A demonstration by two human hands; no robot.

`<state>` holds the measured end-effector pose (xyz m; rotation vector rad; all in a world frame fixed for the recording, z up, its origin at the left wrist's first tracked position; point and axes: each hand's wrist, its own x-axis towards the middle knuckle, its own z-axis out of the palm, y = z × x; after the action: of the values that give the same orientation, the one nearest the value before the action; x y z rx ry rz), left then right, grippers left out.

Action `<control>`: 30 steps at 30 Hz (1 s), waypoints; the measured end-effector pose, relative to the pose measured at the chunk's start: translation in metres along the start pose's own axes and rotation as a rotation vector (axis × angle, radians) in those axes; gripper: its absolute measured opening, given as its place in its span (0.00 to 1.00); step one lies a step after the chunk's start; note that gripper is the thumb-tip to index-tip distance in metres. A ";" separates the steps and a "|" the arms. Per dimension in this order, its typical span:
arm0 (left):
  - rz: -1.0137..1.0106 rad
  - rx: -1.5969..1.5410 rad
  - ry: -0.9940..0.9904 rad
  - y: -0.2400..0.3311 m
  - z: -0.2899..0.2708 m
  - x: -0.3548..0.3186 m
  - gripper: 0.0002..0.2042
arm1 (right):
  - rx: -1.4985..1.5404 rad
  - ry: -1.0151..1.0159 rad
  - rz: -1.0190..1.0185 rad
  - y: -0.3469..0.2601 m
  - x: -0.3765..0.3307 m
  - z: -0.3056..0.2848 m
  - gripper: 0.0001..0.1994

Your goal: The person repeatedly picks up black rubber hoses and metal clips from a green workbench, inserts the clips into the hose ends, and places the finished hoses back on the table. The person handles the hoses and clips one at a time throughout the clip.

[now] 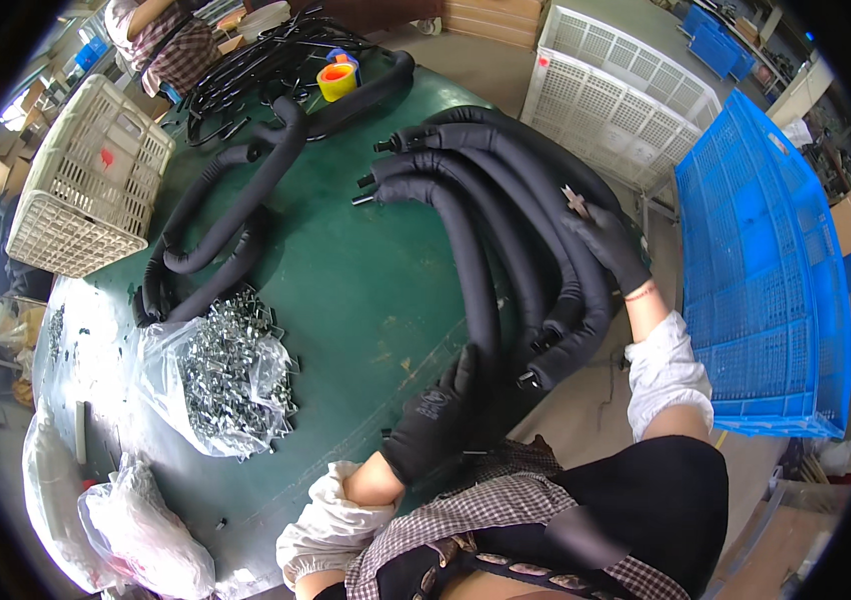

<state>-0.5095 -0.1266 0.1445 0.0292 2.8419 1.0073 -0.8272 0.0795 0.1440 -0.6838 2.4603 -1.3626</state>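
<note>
A row of black foam-covered hoses (466, 250) lies curved on the right part of the green table, with narrow black ends sticking out of the sleeves. My left hand (431, 425), in a black glove, is closed around the near end of the leftmost hose. My right hand (608, 245), gloved too, is over the bend of the rightmost hoses. From its fingers juts a small metal tool with a forked tip (576, 203); the rest of that tool is hidden in the glove.
Left on the green table (346, 270) are an open bag of small metal clips (241, 375), more bent hoses (246, 210), and plastic bags (141, 525). Tape rolls (338, 80) lie farther back. Crates stand around: white (96, 180), white (616, 100), blue (761, 270). Another person (171, 45) is far left.
</note>
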 end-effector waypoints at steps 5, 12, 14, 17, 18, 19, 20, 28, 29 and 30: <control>-0.074 0.083 0.069 0.029 -0.007 0.005 0.38 | -0.102 0.264 -0.200 -0.008 -0.017 -0.002 0.25; 0.066 0.590 0.406 0.035 0.040 0.055 0.34 | -0.218 0.270 -0.236 0.024 -0.010 -0.018 0.38; -0.022 0.526 0.349 0.044 0.043 0.061 0.30 | -0.301 0.296 -0.184 0.037 -0.008 -0.019 0.40; -0.060 0.367 0.274 0.051 0.039 0.053 0.27 | -0.371 0.215 -0.051 0.022 -0.021 -0.022 0.38; -0.035 0.359 0.292 0.049 0.037 0.051 0.27 | -0.315 0.259 -0.118 0.015 -0.023 -0.024 0.36; -0.011 0.351 0.310 0.048 0.038 0.048 0.27 | -0.245 0.226 -0.107 0.014 -0.027 -0.027 0.35; -0.007 0.324 0.322 0.047 0.040 0.045 0.26 | -0.176 0.193 -0.098 0.014 -0.031 -0.028 0.35; 0.017 0.342 0.441 0.043 0.039 0.034 0.14 | -0.229 -0.006 -0.084 -0.006 -0.054 -0.006 0.35; 0.002 0.324 0.435 0.045 0.039 0.034 0.14 | -0.216 0.026 -0.107 0.006 -0.049 -0.002 0.35; -0.014 0.307 0.430 0.047 0.037 0.034 0.14 | -0.201 0.053 -0.116 0.021 -0.042 -0.001 0.32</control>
<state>-0.5399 -0.0642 0.1416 -0.2025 3.3555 0.6242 -0.7973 0.1108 0.1265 -0.8572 2.6625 -1.1966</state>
